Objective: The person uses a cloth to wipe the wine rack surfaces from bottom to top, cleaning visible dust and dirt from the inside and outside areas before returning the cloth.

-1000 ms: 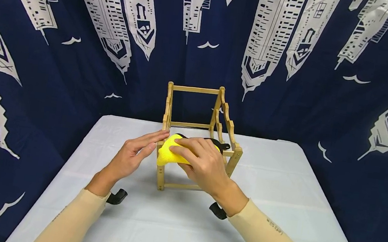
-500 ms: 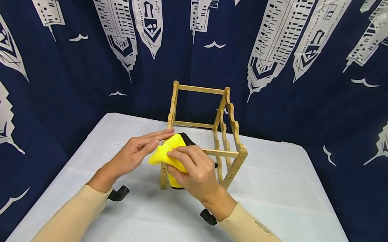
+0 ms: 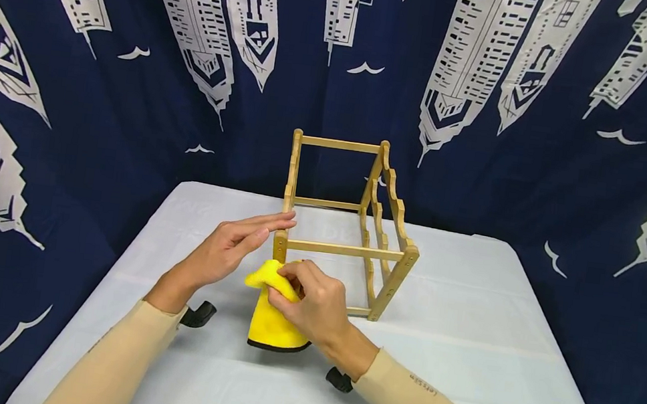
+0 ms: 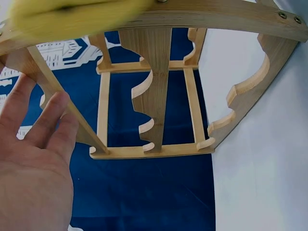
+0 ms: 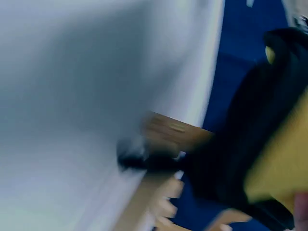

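Observation:
A yellow microfiber cloth (image 3: pixel 278 324) with black edging hangs in front of the near left leg of a wooden rack (image 3: pixel 348 250). My right hand (image 3: pixel 314 302) pinches it near its top. In the right wrist view the cloth (image 5: pixel 281 149) is blurred, showing yellow and a black side. My left hand (image 3: pixel 226 251) has straight fingers laid against the rack's left side, by the top of the near leg. In the left wrist view the left hand's fingertips (image 4: pixel 57 103) lie against a wooden bar, and a blurred yellow piece of the cloth (image 4: pixel 77 17) crosses the top.
The rack has scalloped side rails and stands on a table with a white cover (image 3: pixel 462 354). A dark blue curtain (image 3: pixel 365 106) with white building prints hangs behind and at both sides. Black mounts (image 3: pixel 199 315) are worn at both wrists.
My right hand has brought the cloth from the rack's top front rail leftward, then down and toward me, leaving that rail uncovered. The left hand keeps its place at the rack's left side.

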The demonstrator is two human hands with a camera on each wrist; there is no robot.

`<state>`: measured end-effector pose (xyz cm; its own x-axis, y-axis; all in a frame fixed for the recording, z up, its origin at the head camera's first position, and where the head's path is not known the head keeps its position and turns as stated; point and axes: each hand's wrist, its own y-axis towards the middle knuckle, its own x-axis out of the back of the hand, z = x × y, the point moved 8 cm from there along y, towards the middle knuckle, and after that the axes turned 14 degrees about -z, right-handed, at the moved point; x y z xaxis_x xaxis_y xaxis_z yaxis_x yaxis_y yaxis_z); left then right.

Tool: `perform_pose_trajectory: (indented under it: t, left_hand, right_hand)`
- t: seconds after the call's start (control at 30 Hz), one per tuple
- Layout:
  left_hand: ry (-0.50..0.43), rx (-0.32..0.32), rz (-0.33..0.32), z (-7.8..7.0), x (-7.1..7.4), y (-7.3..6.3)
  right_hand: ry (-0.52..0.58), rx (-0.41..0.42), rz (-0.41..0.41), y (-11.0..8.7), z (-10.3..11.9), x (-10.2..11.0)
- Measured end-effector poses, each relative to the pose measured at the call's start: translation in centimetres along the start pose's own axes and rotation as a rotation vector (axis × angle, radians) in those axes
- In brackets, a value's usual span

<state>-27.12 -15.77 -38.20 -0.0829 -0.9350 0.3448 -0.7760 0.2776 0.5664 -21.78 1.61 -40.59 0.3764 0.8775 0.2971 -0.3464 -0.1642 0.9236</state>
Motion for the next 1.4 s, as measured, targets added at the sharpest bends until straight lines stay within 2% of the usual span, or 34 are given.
perform_pose_trajectory:
  t: [0.1, 0.23, 0.4, 0.47, 0.57, 0.77, 1.03, 1.17, 1.4]
  left_hand:
    - [0.001, -0.002, 0.004, 0.1, -0.1, 0.0]
    - [0.019, 0.004, 0.004, 0.2, -0.1, 0.1]
    - [0.024, 0.024, -0.003, 0.4, 0.1, -0.1]
    - [0.029, 0.026, 0.001, 0.4, 0.1, -0.1]
    - [0.036, 0.03, 0.001, 0.4, 0.0, -0.1]
    - [0.05, 0.033, -0.001, 0.6, 0.1, -0.2]
    - [0.038, 0.017, -0.014, 0.4, 0.3, -0.1]
    - [0.045, 0.013, -0.007, 0.4, 0.2, -0.2]
    - [0.059, 0.01, 0.001, 0.1, 0.0, -0.1]
  right_hand:
    - [-0.01, -0.078, 0.054, -1.7, -0.9, -0.9]
    - [-0.04, -0.196, 0.14, -3.0, -1.8, -1.8]
    - [-0.124, -0.403, 0.343, -5.1, -3.4, -3.5]
    - [-0.159, -0.447, 0.402, -5.9, -3.8, -3.9]
    - [-0.178, -0.456, 0.423, -6.5, -4.2, -4.2]
    - [-0.126, -0.378, 0.338, -5.9, -3.4, -3.4]
    - [-0.051, -0.193, 0.117, -2.2, -1.7, -0.9]
    - [0.004, -0.157, 0.041, -0.3, -1.2, 0.3]
    - [0.036, -0.13, -0.03, 2.9, -0.4, 2.1]
